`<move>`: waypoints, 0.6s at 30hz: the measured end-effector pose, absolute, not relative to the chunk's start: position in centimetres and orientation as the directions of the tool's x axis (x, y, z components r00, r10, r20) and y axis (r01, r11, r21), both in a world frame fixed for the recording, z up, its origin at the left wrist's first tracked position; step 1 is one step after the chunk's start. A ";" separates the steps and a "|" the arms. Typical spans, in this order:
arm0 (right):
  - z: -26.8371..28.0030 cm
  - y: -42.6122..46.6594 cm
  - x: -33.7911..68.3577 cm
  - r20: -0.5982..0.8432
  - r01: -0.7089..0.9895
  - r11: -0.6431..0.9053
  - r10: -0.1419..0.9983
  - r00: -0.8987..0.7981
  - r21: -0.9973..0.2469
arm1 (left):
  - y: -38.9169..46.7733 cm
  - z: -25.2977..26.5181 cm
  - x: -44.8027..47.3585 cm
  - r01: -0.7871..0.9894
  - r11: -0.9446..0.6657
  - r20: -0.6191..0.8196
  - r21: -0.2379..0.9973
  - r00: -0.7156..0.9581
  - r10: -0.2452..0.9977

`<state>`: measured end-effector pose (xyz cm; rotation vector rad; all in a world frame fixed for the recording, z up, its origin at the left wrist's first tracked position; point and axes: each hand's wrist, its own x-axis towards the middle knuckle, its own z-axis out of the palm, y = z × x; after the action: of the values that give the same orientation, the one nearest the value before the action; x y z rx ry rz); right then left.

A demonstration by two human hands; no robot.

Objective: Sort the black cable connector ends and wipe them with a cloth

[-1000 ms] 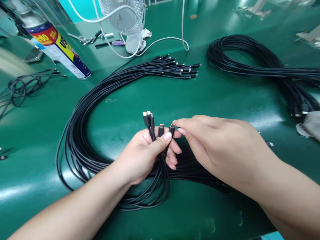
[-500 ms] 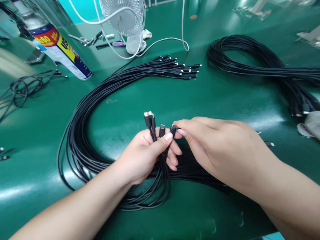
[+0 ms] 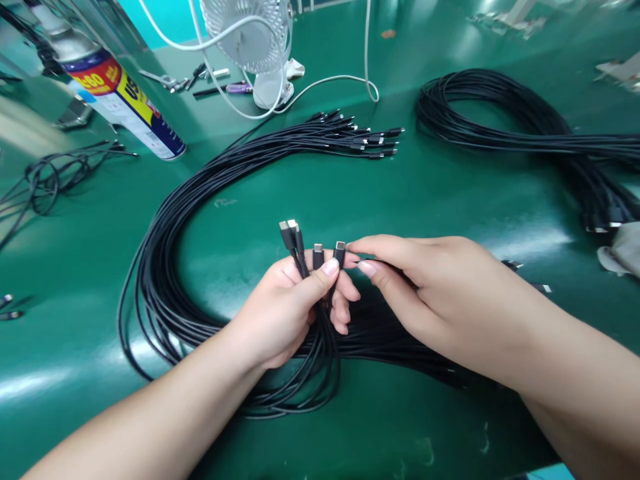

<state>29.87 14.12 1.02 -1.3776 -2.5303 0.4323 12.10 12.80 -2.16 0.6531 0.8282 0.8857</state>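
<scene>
My left hand (image 3: 290, 300) is closed around several black USB cables (image 3: 327, 333), their plugs fanned out above the thumb. A USB-C plug (image 3: 339, 252) stands between its thumb and forefinger, and another plug (image 3: 319, 257) rests beside it. Further left, a cluster of plugs (image 3: 291, 235) points up. Right of the thumb, my right hand (image 3: 430, 293) is pinched on a thin dark pointed thing (image 3: 393, 265), mostly hidden by the fingers. Its fingertips are close to the nearest plug; whether they touch it I cannot tell. A large curved bundle of black cables (image 3: 160, 247) lies beneath and behind both hands.
A spray can (image 3: 125, 100) stands at the back left, near a white fan (image 3: 245, 40) with its white cord and some small tools (image 3: 170, 81). Another coiled cable bundle (image 3: 500, 107) lies at right on the green table (image 3: 300, 193). Loose cables (image 3: 45, 177) lie at left.
The held plugs have shifted slightly left and up. My right fingertips have drawn a little away from the nearest plug, and more of the thin dark thing shows between them.
</scene>
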 end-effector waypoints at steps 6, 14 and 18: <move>1.0 14.2 30.4 0.096 0.746 0.476 0.865 -0.492 -0.465 | 12.9 -1.9 12.2 -0.406 0.499 -0.370 0.766 0.358 0.857; 1.3 14.7 30.1 0.078 0.591 0.381 0.878 -0.472 -0.711 | 12.8 -2.2 12.1 -0.350 0.516 -0.364 0.782 0.415 0.834; 1.2 14.9 30.1 0.128 0.619 0.415 0.882 -0.453 -0.667 | 12.8 -2.2 12.1 -0.407 0.527 -0.369 0.746 0.405 0.836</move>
<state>30.10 14.85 1.25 -1.2744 -2.2084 0.7554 12.14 12.80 -2.20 0.6138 0.8114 0.8496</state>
